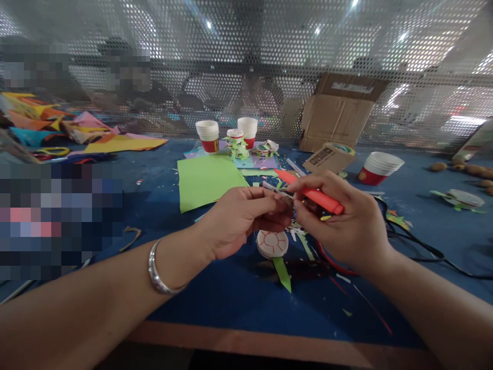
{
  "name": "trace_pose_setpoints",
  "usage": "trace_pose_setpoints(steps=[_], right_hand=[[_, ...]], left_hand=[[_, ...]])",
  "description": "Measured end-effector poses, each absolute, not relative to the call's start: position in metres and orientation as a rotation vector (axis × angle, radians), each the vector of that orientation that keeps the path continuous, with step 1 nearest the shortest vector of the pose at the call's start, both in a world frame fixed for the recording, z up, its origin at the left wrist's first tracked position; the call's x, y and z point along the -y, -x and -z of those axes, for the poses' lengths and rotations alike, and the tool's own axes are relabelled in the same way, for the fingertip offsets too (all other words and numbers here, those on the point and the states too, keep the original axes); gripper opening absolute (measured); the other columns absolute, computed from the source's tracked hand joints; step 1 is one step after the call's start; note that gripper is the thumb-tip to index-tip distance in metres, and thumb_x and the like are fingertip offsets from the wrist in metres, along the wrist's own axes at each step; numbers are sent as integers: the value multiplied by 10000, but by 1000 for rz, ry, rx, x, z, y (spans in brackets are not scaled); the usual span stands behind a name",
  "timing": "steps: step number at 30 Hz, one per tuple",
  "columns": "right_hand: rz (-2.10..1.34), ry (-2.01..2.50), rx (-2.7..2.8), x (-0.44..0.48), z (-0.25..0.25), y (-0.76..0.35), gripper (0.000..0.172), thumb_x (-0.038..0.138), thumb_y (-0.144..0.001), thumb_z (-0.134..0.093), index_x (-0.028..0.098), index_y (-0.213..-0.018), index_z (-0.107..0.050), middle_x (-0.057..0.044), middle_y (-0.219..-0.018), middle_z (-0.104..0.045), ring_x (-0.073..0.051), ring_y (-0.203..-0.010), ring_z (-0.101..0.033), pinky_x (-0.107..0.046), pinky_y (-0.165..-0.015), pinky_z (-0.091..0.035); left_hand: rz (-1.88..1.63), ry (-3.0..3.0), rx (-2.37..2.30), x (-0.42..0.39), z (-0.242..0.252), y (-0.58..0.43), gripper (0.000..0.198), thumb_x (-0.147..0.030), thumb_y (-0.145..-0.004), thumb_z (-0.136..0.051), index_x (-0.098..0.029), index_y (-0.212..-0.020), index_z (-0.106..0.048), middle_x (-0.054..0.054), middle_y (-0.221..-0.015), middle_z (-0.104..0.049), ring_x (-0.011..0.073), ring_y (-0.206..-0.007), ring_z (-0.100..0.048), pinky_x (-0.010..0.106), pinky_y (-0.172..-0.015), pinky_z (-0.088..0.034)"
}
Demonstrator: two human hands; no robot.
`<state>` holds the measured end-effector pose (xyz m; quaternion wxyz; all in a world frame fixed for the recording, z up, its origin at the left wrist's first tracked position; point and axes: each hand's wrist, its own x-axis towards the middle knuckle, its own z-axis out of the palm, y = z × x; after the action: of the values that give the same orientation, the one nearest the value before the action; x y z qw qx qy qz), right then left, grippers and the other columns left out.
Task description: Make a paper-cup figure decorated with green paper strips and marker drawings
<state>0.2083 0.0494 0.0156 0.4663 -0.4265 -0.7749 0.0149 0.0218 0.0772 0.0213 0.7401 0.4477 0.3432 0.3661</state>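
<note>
Noted left hand [242,221] at centre, with silver bangle [154,267] at wrist, fingers curled in toward thumb, tips close to those of right hand [346,221]; could not tell contents, if any, of left pinch, being small and mostly hidden. Observed right fingers closed around red marker [323,199], barrel slanting beneath index finger, index and thumb tips brought near each other. Located on blue tabletop [215,303], just below both hands: white disc [271,242] drawn over with red lines, with pointed green strip [283,275] projecting toward near edge. Recorded green paper sheet [208,180] beyond left hand and cut scraps [306,245] strewn around and under right hand. Saw farther back two stacks of paper cups [208,137], with small turtle shapes [238,148] between and beside. Logged to the right a third cup stack [379,168], cardboard box [339,115] behind, single turtle shape [464,199] and black cable [437,252]; at far left, coloured papers [125,142] and yellow-handled scissors [54,151].
</note>
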Motion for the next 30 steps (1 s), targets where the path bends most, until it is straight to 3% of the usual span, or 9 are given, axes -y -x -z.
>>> trace_pose_setpoints(steps=[10, 14, 21, 30], right_hand=[[-6, 1151, 1785, -57, -16, -216, 151, 157, -876, -664, 254, -989, -687, 8, -868, -711, -151, -664, -639, -292, -639, -512], [-67, 1149, 1847, -58, -14, -215, 173, 178, -879, -696, 250, -1035, -676, 11, -853, -723, -167, -720, -681, -306, -705, -534], [-18, 1047, 1955, -57, -13, -211, 187, 133, -917, -626, 246, -1058, -674, -11, -1031, -774, -182, -915, -737, -293, -827, -547], [65, 1052, 2020, -56, -13, -212, 229, 133, -910, -630, 265, -1089, -683, -2, -1017, -797, -184, -889, -762, -280, -770, -562]], left_hand=[[-830, -965, -837, -82, -21, -20, 109, -201, -858, -741, -113, -796, -758, 63, -812, -767, 119, -697, -713, 253, -722, -587], [-846, -978, -880, -84, -18, -20, 116, -191, -885, -723, -115, -806, -761, 66, -816, -775, 127, -704, -729, 264, -742, -603], [-831, -1001, -901, -82, -18, -23, 113, -192, -884, -752, -110, -806, -747, 50, -750, -762, 126, -675, -734, 234, -685, -611], [-833, -1121, -924, -74, -21, -26, 152, -257, -878, -773, -115, -836, -740, 58, -764, -771, 124, -686, -736, 215, -684, -592]])
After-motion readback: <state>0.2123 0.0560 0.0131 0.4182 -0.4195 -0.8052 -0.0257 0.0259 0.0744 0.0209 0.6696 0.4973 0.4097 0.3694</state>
